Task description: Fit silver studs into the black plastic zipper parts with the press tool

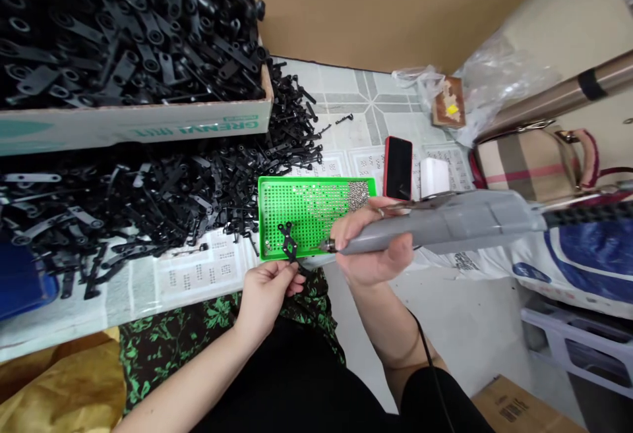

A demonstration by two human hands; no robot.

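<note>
My left hand [267,291] pinches the lower end of a black jointed plastic linkage [289,243], which extends over the near edge of a green perforated tray [267,182]. Small silvery screws [358,194] lie heaped in the tray's far right corner, and more are spread across its holes. Wrapped around a grey electric screwdriver [445,219], my right hand [368,248] keeps it nearly level with the bit pointing left. That bit [324,246] is over the tray's near side, a short way right of the linkage and apart from it.
A cardboard box [198,120] full of black plastic parts stands at the left, with a pile of similar parts [198,186] before it. Behind the tray lie a red-edged phone [398,168] and a white box [435,176]. A checked bag [529,163] sits at right.
</note>
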